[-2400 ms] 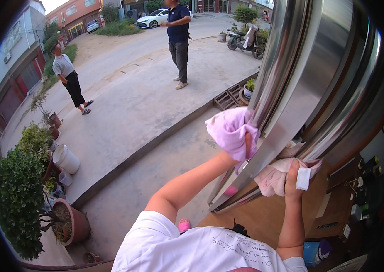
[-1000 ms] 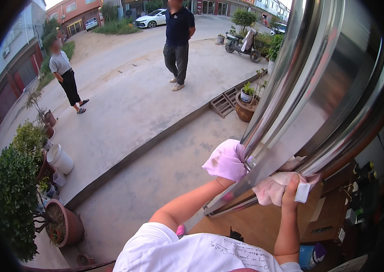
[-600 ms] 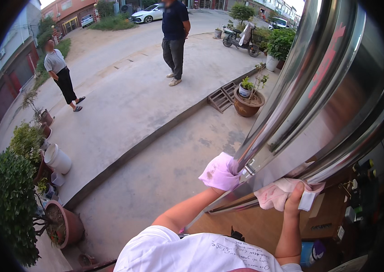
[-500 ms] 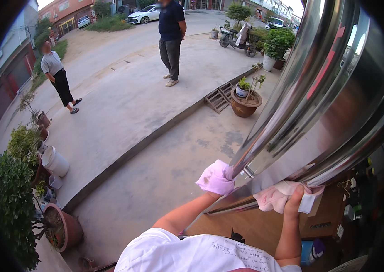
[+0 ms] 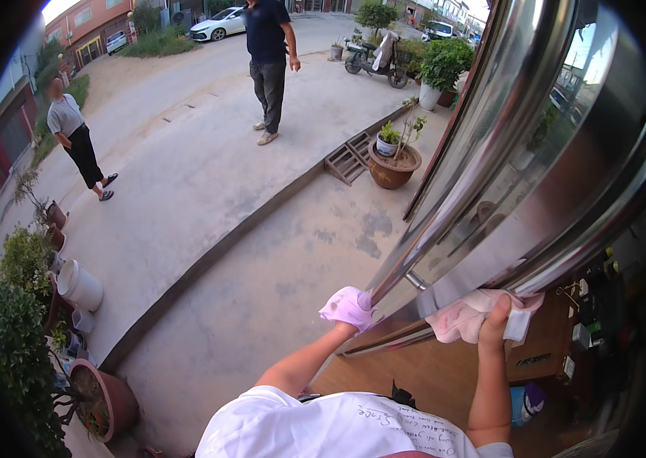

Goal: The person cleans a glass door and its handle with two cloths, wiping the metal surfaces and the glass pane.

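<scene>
A glass door (image 5: 483, 217) with shiny steel tube handles stands at the right. My left hand (image 5: 345, 328) is wrapped in a pink cloth (image 5: 347, 305), closed around the lower end of the outer steel tube (image 5: 445, 221). On the door's other side my right hand (image 5: 495, 327) grips a pink and white cloth (image 5: 456, 319) against the lower end of the inner steel tube (image 5: 567, 244). The right thumb lies over its cloth; the other fingers are hidden behind it. Cloth covers most of the left fingers.
A low step edge (image 5: 223, 238) crosses the concrete. Potted plants stand by it, one in a brown pot (image 5: 393, 168). At left are a white bucket (image 5: 80, 286) and a large clay pot (image 5: 113, 397). Two people stand outside. Brown furniture (image 5: 384, 370) lies below the door.
The outdoor scene has shifted left in view as the door and head turned slightly. My left hand shows a bit lower and further left. The standing person's arm now hangs at their side.
</scene>
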Demonstrator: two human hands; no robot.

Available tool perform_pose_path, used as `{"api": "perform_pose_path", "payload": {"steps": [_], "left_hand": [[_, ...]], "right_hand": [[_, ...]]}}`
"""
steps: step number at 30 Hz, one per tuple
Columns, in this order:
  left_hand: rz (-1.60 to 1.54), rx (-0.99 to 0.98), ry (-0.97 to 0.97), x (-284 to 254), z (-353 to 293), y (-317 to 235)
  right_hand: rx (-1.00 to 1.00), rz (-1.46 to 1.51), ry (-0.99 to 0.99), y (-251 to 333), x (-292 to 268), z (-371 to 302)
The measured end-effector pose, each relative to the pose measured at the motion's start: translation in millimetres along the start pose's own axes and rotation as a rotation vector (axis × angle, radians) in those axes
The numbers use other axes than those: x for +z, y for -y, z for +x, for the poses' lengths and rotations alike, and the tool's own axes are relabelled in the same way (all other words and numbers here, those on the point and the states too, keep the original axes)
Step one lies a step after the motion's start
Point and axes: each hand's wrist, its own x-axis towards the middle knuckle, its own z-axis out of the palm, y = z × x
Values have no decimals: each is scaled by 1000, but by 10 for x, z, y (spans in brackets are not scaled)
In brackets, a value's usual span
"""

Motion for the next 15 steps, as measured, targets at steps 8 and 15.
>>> {"api": "perform_pose_path", "payload": {"steps": [8, 15], "left_hand": [[-932, 124, 140, -985, 432, -469], [-754, 703, -356, -2292, 1093, -1685]], "right_hand": [[72, -81, 61, 15, -40, -22], [40, -140, 94, 107, 21, 32]]}}
